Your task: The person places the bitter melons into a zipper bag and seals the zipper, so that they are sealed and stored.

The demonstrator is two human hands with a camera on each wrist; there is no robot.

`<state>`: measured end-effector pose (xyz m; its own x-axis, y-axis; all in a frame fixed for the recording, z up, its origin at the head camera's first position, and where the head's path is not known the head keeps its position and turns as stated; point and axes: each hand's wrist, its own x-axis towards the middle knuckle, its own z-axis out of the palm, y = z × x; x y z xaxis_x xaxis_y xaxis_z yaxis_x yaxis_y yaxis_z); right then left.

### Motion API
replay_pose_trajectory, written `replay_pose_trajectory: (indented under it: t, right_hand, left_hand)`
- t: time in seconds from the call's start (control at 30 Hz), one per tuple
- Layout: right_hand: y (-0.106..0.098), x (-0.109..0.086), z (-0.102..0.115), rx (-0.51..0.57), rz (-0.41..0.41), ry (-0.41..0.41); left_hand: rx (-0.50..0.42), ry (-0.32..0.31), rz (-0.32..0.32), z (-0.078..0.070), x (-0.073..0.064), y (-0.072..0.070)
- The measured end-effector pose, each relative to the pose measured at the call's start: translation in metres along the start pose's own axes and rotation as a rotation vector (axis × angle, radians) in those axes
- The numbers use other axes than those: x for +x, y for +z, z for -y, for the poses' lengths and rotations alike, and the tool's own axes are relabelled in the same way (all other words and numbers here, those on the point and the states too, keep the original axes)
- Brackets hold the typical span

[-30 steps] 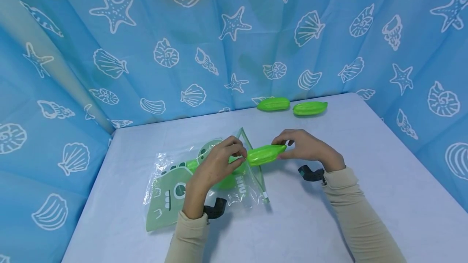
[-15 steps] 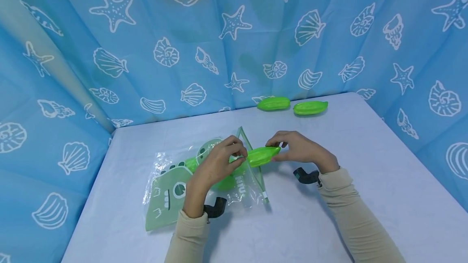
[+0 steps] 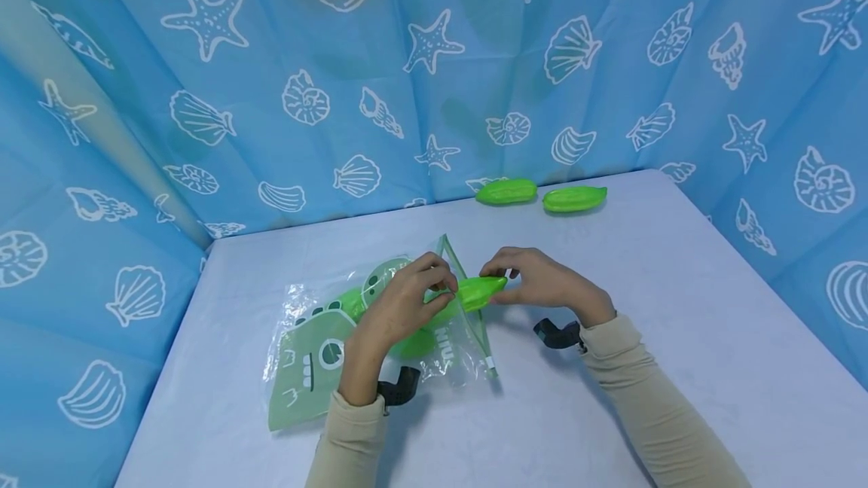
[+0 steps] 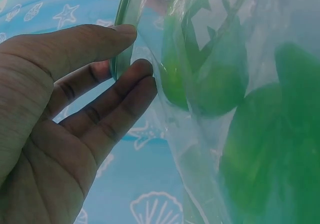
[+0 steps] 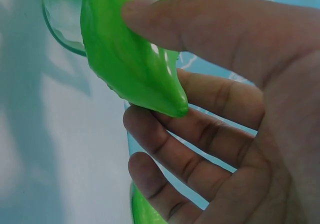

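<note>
Left grip [image 3: 401,306] on "NIU" bag [image 3: 305,390]

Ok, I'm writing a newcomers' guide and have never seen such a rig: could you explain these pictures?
There is no robot here, just a person's two bare hands. The wide view comes from a camera worn on the head; the two close ones come from a camera on each wrist. The left hand pinches the mouth of a clear slider bag. The right hand holds a glossy green ridged fruit, its far end inside the bag. Two loose green fruits lie near the far edge of the white-covered table.
</note>
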<state>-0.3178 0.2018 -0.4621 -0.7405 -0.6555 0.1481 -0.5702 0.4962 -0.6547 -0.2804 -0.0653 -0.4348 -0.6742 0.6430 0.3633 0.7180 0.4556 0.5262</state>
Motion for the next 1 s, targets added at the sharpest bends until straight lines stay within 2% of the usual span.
replay_pose_trajectory:
  t: [0.17, 0.47, 1.0]
  right_hand:
    - [0.004, 0.001, 0.005, 0.000, 0.004, 0.025]
    - [0.010, 0.006, 0.006, -0.004, 0.001, 0.022]
    - [0.020, 0.010, 0.012, -0.008, -0.011, -0.036]
  left_hand:
    - [0.002, -0.007, 0.003, 0.000, 0.000, 0.000]
    - [0.006, -0.014, 0.003, 0.000, 0.000, -0.002]
    - [0.025, -0.008, -0.006, -0.001, -0.002, -0.002]
